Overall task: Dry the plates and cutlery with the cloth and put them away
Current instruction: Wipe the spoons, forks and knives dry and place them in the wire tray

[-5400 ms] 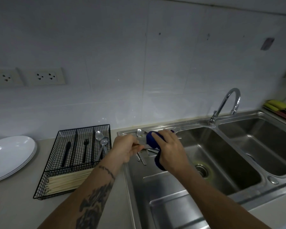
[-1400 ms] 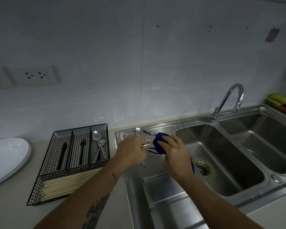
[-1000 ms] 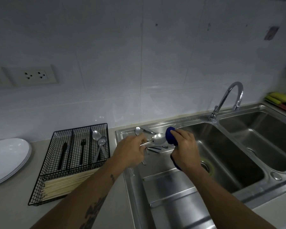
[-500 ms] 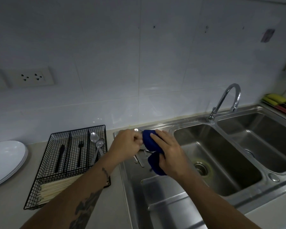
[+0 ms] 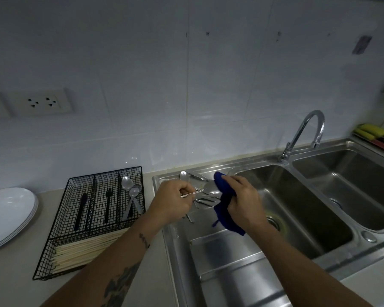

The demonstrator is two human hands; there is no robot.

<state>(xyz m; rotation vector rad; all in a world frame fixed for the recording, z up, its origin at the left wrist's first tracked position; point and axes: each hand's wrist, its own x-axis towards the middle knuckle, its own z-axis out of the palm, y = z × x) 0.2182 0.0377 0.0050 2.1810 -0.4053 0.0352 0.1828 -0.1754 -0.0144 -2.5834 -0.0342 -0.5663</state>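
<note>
Head view: blue cloth (image 5: 225, 204) crumpled around spoon (image 5: 213, 191).

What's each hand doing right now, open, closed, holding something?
Left hand: closed, pinching the handle of a spoon.
Right hand: closed around the blue cloth, wrapped over the spoon's bowl end.

Bare counter strip (image 5: 155, 258) between wire caddy (image 5: 93, 218) and sink rim (image 5: 164, 229).
</note>
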